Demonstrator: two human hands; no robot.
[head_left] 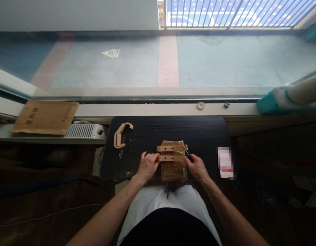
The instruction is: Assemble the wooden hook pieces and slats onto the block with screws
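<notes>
Two light wooden strips with dark holes lie one above the other across a brown tape-wrapped block (173,173). My left hand (148,165) pinches the left end of the lower wooden strip (172,158). In my right hand (198,168) is a screwdriver (189,157) with a dark handle; its thin shaft points up and left toward the right end of the upper wooden strip (170,148). My right fingers are also close against the lower strip's right end; whether they grip it, I cannot tell. Left of the block lie curved wooden hooks (118,136) and several screws (121,153).
The block rests on a black table (153,128). A blurred pinkish item (225,162) is at the table's right edge. On the window sill (147,109) sit a tape roll (200,105) and a small grey object (226,105). A brown envelope (45,117) covers part of the radiator (91,131).
</notes>
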